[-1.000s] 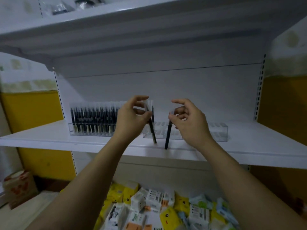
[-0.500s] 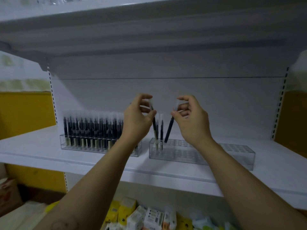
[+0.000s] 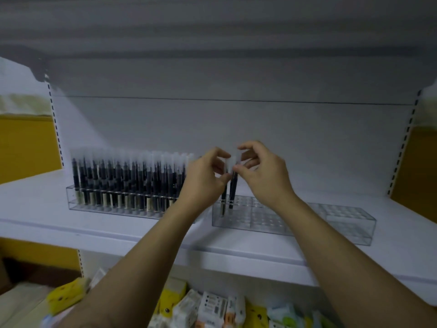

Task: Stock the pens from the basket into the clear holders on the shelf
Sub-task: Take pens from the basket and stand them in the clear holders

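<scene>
Simply slim dark pens, pale-capped.

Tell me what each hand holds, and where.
Each pinches a dark pen near its capped top end: left hand the left pen, right hand the right pen, both standing in the clear holder.

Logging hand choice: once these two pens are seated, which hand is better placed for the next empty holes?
Probably the right hand: it is on the side of the right holder where the free holes lie, while the left hand would need to cross both standing pens.
</scene>
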Tool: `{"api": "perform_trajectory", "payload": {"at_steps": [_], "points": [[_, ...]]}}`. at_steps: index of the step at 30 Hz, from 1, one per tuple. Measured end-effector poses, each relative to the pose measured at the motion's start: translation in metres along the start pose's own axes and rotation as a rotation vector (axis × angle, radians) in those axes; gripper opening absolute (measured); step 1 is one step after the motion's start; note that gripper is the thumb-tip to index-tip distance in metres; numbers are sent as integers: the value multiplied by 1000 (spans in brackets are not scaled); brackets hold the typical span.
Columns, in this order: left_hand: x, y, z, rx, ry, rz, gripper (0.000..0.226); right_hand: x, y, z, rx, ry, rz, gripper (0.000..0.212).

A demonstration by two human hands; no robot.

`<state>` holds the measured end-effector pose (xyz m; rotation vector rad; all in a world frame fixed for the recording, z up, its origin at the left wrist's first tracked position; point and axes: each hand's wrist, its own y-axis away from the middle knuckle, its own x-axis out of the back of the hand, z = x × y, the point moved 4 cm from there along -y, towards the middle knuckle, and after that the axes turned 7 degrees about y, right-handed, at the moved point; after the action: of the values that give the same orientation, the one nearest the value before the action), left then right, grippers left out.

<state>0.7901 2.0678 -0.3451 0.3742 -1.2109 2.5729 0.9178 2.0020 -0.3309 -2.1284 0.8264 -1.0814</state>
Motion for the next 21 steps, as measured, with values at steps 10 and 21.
{"api": "perform_trajectory", "payload": {"at_steps": [10, 21], "points": [[-2, 7, -5, 22, -12, 12, 36, -8, 5, -7, 102, 197, -90, 40], [7, 24, 1, 56, -165, -132, 72, 0, 17, -14, 21, 265, -214, 48]]}}
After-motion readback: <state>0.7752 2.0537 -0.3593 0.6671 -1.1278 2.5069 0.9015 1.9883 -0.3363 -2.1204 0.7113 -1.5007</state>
